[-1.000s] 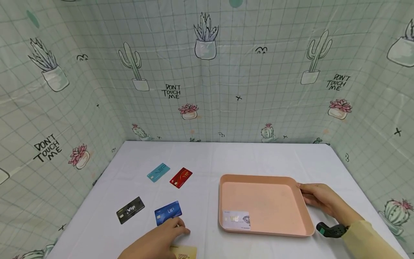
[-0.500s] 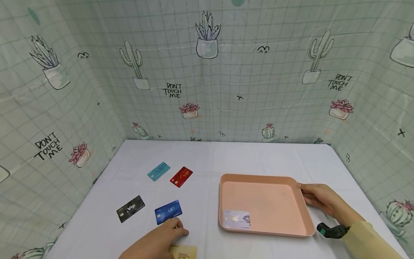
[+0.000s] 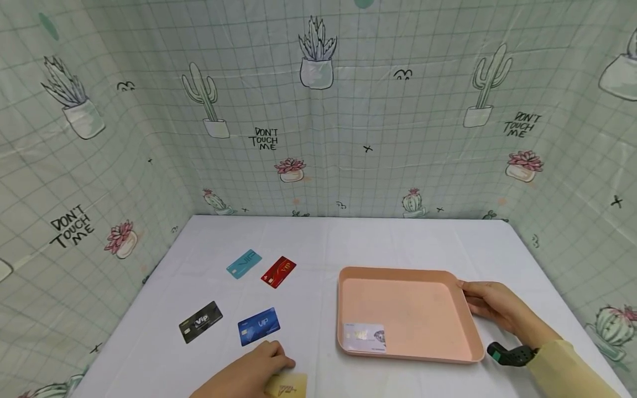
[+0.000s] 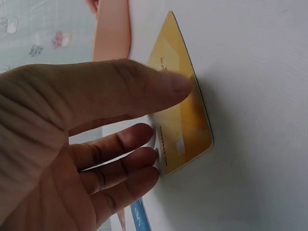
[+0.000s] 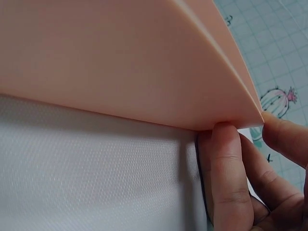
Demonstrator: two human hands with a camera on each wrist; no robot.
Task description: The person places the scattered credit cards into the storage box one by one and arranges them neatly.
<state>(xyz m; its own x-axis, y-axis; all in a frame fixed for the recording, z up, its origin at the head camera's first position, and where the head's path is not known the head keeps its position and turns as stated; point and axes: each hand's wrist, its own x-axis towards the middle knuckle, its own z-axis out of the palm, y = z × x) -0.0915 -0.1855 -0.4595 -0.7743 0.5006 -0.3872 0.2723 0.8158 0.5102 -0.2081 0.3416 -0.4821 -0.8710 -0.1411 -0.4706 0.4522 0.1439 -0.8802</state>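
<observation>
My left hand pinches a gold card at the near edge of the head view. In the left wrist view the thumb lies across the face of this gold card, which is tilted with a shadow beside it. At the right, my right hand holds the far right corner of a peach-coloured tray. The right wrist view has the thumb at the rim and fingertips against the tray's outer wall. A silvery white card lies in the tray's near left corner.
Left of the tray, a blue VIP card, a black one, a red one and a teal one lie apart on the white tablecloth. A cactus-print curtain rises behind and along both sides.
My left hand has shifted slightly right with the gold card, which now shows more of its face. The blue card is uncovered. My right hand and the tray stay put.
</observation>
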